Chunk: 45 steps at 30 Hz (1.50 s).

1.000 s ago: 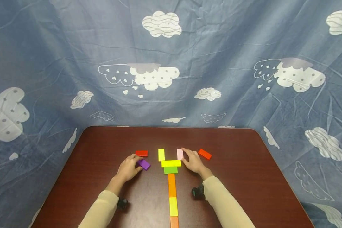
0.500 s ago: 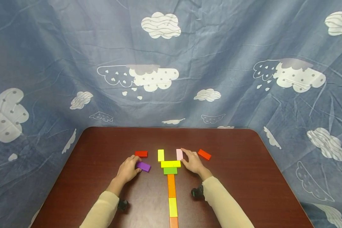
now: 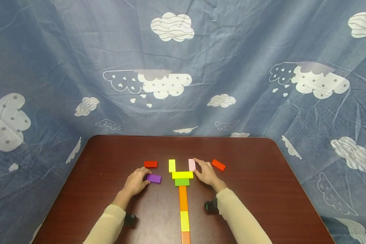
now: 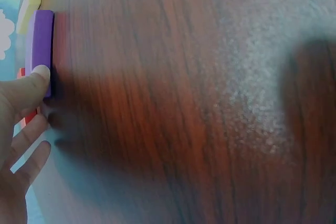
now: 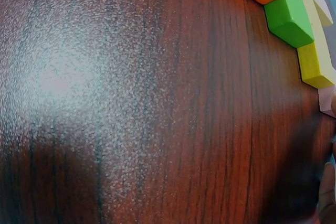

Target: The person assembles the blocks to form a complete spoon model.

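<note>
My left hand [image 3: 136, 181] pinches one end of a purple block [image 3: 154, 179] that lies nearly crosswise on the table. In the left wrist view its thumb presses the purple block's [image 4: 42, 43] side, while the other fingers are spread below. My right hand [image 3: 206, 172] holds a pink block [image 3: 191, 164] by its right side, index finger at the far end and thumb at the near end. The pink block stands just behind the right end of a yellow crosswise block [image 3: 182, 175]. Only part of the right hand [image 5: 328, 190] shows in the right wrist view.
A pale yellow block [image 3: 172, 166] stands behind the crosswise one's left end. Nearer lie a green block [image 3: 182, 182], an orange block [image 3: 183, 198], a yellow block [image 3: 184, 221] and another orange block [image 3: 185, 237] in line. Red blocks lie left [image 3: 150, 164] and right [image 3: 218, 165].
The purple block has turned from a slant to nearly crosswise in my left hand's fingers. My right hand and the pink block have stayed in place.
</note>
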Available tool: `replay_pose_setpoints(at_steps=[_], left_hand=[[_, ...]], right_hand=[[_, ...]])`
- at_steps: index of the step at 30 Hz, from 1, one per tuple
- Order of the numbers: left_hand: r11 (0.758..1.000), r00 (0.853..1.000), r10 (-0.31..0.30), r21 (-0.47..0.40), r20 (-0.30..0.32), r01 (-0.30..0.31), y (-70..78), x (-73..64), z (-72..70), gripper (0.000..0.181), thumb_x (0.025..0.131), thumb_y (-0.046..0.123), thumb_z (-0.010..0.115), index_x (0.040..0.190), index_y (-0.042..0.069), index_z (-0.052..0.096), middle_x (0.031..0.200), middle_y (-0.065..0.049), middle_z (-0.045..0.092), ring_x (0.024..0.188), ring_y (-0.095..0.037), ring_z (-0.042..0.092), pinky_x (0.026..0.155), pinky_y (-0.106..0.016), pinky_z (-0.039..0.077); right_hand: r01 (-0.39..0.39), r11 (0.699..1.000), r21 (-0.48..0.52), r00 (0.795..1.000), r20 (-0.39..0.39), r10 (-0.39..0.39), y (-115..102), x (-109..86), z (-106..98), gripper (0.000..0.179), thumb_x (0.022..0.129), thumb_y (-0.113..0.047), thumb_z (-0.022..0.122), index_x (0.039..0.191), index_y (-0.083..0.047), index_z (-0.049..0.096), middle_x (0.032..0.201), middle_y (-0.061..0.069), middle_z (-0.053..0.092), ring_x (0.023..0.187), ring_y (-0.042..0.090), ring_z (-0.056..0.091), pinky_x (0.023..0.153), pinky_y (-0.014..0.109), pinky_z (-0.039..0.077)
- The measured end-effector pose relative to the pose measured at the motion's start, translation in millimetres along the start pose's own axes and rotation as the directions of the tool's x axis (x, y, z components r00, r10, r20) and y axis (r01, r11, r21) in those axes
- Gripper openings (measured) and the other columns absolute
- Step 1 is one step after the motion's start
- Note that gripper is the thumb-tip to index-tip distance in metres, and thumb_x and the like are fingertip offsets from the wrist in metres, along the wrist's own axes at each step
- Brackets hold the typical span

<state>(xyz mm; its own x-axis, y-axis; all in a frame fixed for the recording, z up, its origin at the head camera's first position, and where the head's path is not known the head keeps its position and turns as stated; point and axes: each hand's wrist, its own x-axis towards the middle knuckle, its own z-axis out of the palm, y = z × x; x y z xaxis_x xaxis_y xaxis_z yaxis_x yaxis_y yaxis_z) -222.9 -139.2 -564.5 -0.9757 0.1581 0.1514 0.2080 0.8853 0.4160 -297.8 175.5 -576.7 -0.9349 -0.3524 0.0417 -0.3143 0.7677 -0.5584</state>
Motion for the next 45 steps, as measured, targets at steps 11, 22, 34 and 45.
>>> replay_pose_setpoints(at_steps=[11, 22, 34, 45], left_hand=[[1.000, 0.999, 0.006, -0.026, -0.052, -0.007, 22.4, -9.9, -3.2, 0.028, 0.071, 0.020, 0.079, 0.095, 0.019, 0.066, 0.097, 0.006, 0.063, 0.087, -0.014, 0.056, 0.074, -0.036, 0.048], [0.997, 0.994, -0.011, -0.079, -0.105, 0.003, 65.6, -4.4, -2.2, 0.031, 0.069, 0.022, 0.080, 0.098, 0.018, 0.067, 0.095, 0.006, 0.063, 0.086, -0.013, 0.056, 0.074, -0.033, 0.047], [0.996, 0.991, -0.078, -0.045, -0.111, 0.073, 91.1, 3.3, 15.3, 0.030, 0.073, 0.026, 0.078, 0.100, 0.017, 0.067, 0.098, 0.004, 0.063, 0.087, -0.015, 0.054, 0.074, -0.032, 0.047], [0.996, 0.992, -0.088, -0.017, -0.089, 0.087, 110.8, 11.5, 28.0, 0.031, 0.074, 0.025, 0.077, 0.101, 0.015, 0.068, 0.101, 0.001, 0.063, 0.088, -0.019, 0.054, 0.077, -0.032, 0.045]], right_hand=[[0.016, 1.000, 0.005, 1.000, 0.016, -0.017, 4, -10.8, -4, 0.057, 0.086, -0.019, 0.064, 0.138, -0.013, 0.042, 0.136, 0.011, 0.048, 0.112, 0.032, 0.044, 0.097, 0.048, 0.039], [0.037, 0.999, 0.008, 0.999, 0.031, -0.037, 7, -21.8, -9, 0.057, 0.086, -0.018, 0.064, 0.138, -0.012, 0.042, 0.135, 0.012, 0.048, 0.113, 0.033, 0.044, 0.097, 0.048, 0.037], [0.075, 0.997, 0.010, 0.997, -0.006, -0.075, 2, -39.8, -6, 0.055, 0.085, -0.015, 0.064, 0.136, -0.008, 0.044, 0.132, 0.015, 0.051, 0.112, 0.035, 0.045, 0.096, 0.050, 0.037], [0.048, 0.999, 0.015, 0.999, -0.009, -0.048, -2, -48.5, -1, 0.056, 0.086, -0.018, 0.064, 0.137, -0.011, 0.043, 0.135, 0.012, 0.049, 0.113, 0.033, 0.044, 0.098, 0.048, 0.036]])
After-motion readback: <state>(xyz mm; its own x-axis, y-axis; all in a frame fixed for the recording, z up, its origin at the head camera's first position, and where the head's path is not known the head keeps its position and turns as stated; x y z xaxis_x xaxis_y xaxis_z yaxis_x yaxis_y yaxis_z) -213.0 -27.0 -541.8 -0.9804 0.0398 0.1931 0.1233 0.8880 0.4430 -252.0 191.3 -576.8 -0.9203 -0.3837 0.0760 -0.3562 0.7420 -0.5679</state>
